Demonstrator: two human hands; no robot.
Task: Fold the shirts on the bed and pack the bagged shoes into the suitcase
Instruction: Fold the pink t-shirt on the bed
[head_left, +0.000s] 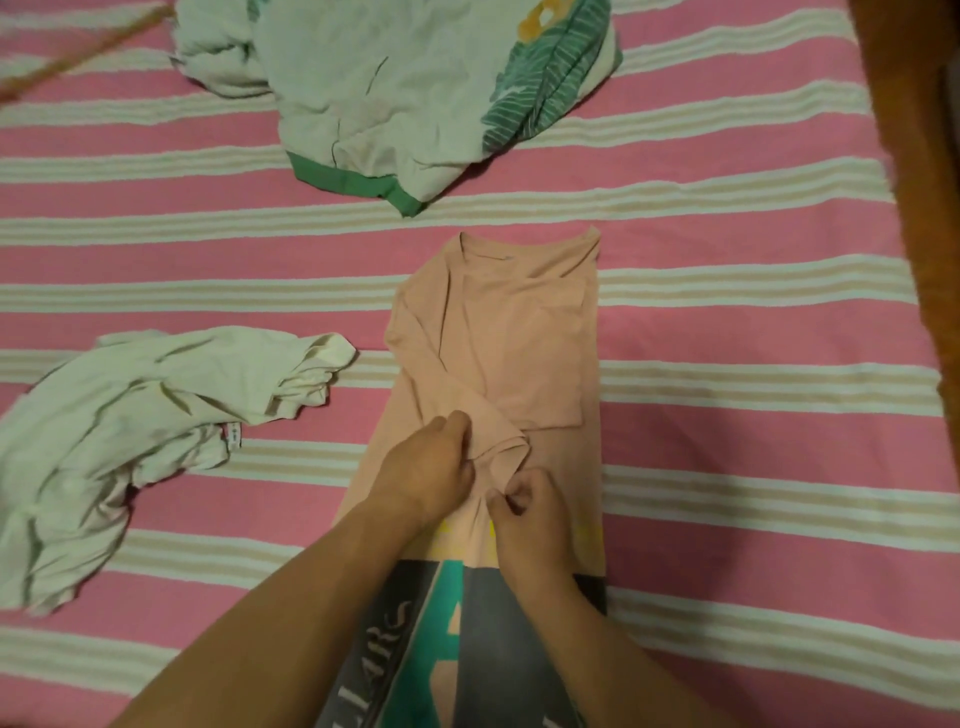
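Note:
A peach shirt (514, 332) lies lengthwise on the bed, collar away from me, both sides folded inward; a grey and teal print shows on its near end. My left hand (431, 467) grips the cuff of the left sleeve, which lies folded across the shirt's middle. My right hand (530, 512) pinches the same cuff from the near side. A crumpled cream shirt (140, 421) lies to the left. A white shirt with green hem and leaf print (395, 93) lies bunched at the far side. No shoes or suitcase show.
The bed carries a pink sheet with cream stripes (753, 364). A brown wooden bed edge (914, 156) runs down the right side. A thin brown stick (78, 57) crosses the top left corner.

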